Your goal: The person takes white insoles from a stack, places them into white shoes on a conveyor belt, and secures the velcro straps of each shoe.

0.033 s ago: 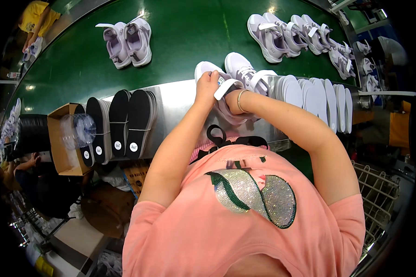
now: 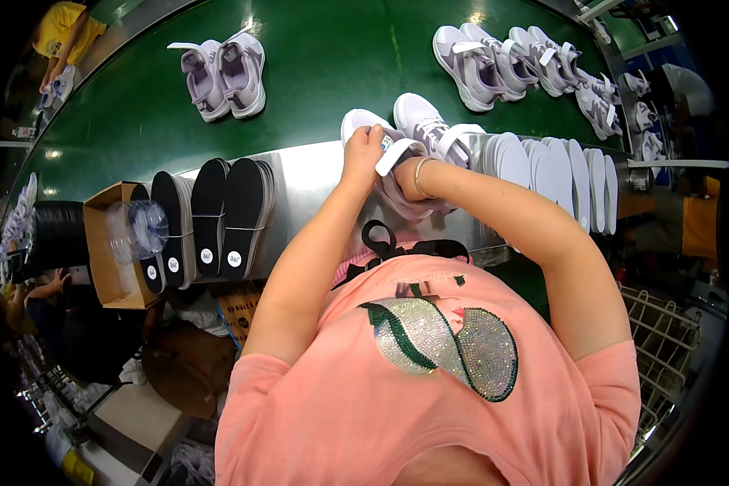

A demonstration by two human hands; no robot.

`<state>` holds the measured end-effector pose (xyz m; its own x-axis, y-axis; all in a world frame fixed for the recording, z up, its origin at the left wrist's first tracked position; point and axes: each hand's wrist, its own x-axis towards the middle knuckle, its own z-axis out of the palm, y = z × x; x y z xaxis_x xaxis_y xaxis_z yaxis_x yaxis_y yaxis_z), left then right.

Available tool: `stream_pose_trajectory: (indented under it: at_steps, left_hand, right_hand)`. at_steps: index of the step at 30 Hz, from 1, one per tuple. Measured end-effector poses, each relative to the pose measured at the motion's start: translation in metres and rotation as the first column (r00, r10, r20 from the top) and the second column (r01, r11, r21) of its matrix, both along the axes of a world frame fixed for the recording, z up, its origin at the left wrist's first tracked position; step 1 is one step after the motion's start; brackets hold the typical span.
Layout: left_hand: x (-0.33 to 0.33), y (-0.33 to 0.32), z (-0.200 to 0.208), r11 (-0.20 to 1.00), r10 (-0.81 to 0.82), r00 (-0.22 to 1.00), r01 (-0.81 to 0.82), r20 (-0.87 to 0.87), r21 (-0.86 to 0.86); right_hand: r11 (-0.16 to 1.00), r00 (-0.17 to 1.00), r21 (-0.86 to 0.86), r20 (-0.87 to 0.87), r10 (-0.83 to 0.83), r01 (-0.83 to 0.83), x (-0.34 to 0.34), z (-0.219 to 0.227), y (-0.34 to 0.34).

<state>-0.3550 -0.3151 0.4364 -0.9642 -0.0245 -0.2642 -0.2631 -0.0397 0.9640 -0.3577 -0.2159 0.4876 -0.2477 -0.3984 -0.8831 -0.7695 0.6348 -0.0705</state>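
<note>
My left hand [image 2: 363, 154] grips the left shoe [image 2: 392, 194] beside its strap [image 2: 397, 152] — I'd brace it firmly; my right hand [image 2: 411, 180] is inside, fingers hidden — their state I can't tell.

Lt lilac shoe [image 2: 390, 188], wht strap [image 2: 396, 153], toe [image 2: 358, 121] fwd, beside 2nd shoe [image 2: 418, 115]

Hands [image 2: 363, 155] holding shoe [image 2: 397, 152], black insoles [image 2: 245, 201]
</note>
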Motion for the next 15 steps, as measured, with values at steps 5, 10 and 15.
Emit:
stream_pose_trajectory:
  at_steps: [5, 10, 15]
  left_hand:
    - [-0.001, -0.004, -0.021, 0.982, 0.027, 0.999, -0.036, -0.047, -0.188]
    - [0.002, -0.004, 0.005, 0.966, -0.012, 1.0, 0.01, -0.009, -0.257]
    - [0.0, -0.006, -0.004, 0.98, -0.015, 1.0, 0.012, -0.013, -0.196]
  right_hand:
    - [0.977, 0.951, -0.16, -0.252, -0.178, 0.14, 0.018, 0.018, -0.003]
    - [0.932, 0.931, -0.131, -0.098, -0.352, 0.339, 0.025, 0.049, 0.005]
    - [0.886, 0.906, -0.21, 0.002, -0.423, 0.414, 0.047, 0.056, 0.024]
